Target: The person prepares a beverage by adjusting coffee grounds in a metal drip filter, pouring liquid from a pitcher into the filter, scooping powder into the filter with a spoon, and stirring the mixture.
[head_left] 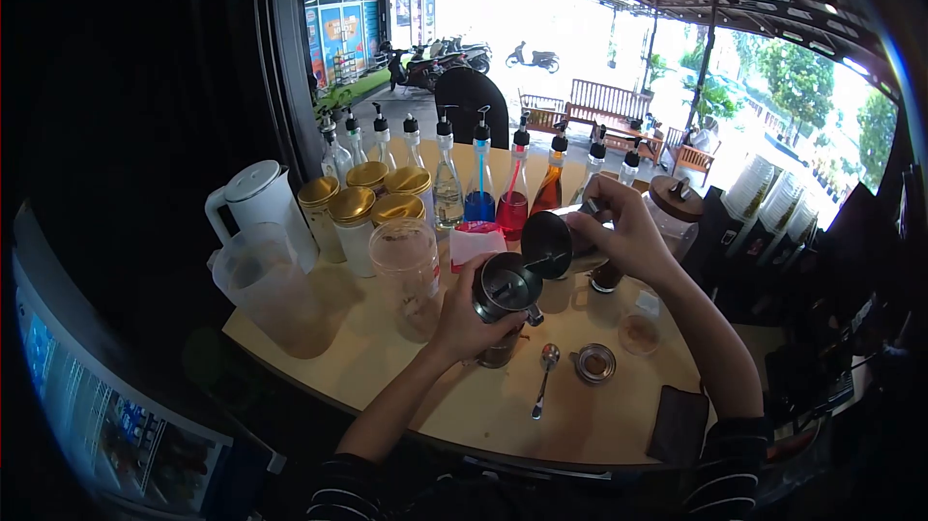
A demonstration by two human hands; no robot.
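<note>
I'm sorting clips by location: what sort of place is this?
Probably a drinks stall or café: pump bottles, some with coloured liquid, line the far side of the counter, stacked cups stand to the right, and wooden benches sit beyond.

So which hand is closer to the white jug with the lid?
Left. The left hand, around a metal cup, is right of the white jug and nearer the person; the right hand is farther right.

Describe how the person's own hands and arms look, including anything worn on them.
The left hand and right hand are ungloved, the forearms bare. Dark sleeves with thin, pale stripes show farther up. No watch is visible.
</note>
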